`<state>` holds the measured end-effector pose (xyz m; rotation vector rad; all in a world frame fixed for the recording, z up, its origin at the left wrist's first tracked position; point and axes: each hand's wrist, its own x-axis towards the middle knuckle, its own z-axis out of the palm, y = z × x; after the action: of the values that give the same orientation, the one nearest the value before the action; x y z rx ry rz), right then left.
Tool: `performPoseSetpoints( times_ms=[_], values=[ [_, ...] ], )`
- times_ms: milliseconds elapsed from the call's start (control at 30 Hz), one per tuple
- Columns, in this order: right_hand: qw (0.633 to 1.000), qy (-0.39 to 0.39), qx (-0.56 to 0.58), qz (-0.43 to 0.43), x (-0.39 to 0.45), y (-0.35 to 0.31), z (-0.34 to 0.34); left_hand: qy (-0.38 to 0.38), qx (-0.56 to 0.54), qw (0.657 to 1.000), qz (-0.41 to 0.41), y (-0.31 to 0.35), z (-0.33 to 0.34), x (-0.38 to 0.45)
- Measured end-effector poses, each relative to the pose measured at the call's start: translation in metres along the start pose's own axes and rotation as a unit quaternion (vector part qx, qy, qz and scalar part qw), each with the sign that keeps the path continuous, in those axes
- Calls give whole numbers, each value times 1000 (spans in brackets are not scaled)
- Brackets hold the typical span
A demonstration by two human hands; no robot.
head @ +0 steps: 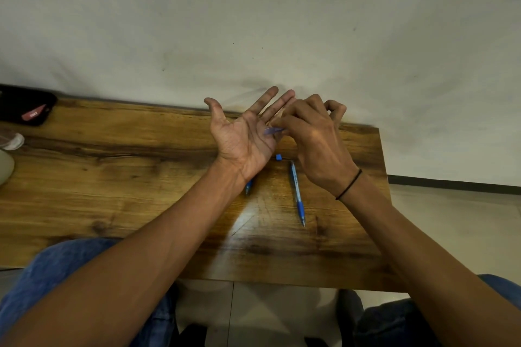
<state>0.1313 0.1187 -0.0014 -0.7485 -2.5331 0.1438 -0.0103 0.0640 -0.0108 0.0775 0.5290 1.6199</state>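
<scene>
We held our left hand point(242, 135) palm-up above the wooden table point(112, 177), fingers straight and spread, gripping nothing. Our right hand point(313, 144) curled its fingers and pinched a translucent blue pen part point(273, 130) at the left palm's right edge. Nearer us, a blue pen point(297, 194) lay on the table, a small blue cap point(278, 157) just beside its far end.

Palm-up left grip point(244, 138) under a small blue piece point(273, 130) in the curled right grip point(313, 139)
</scene>
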Motion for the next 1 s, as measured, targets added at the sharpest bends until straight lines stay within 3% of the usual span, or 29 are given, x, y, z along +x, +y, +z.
performPoseSetpoints(
  times_ms=[367, 433, 533, 633, 833, 1000],
  values=[
    [1000, 20, -5, 8, 0, 5, 3, 9, 0, 1000, -3, 2, -1, 3],
    [999, 42, 5, 13, 1, 10, 2, 77, 68, 995, 17, 5, -2, 5],
    [997, 74, 15, 30, 2, 20, -2, 231, 198, 950, 74, 10, -4, 8],
    [995, 76, 18, 69, 3, 24, -8, 297, 256, 911, 127, 17, -4, 8],
    [994, 88, 7, 59, 3, 30, -19, 213, 364, 883, 205, 14, 3, 4],
    [991, 98, 6, 89, 6, 29, -21, 150, 451, 851, 222, 4, 5, 0]
  ],
)
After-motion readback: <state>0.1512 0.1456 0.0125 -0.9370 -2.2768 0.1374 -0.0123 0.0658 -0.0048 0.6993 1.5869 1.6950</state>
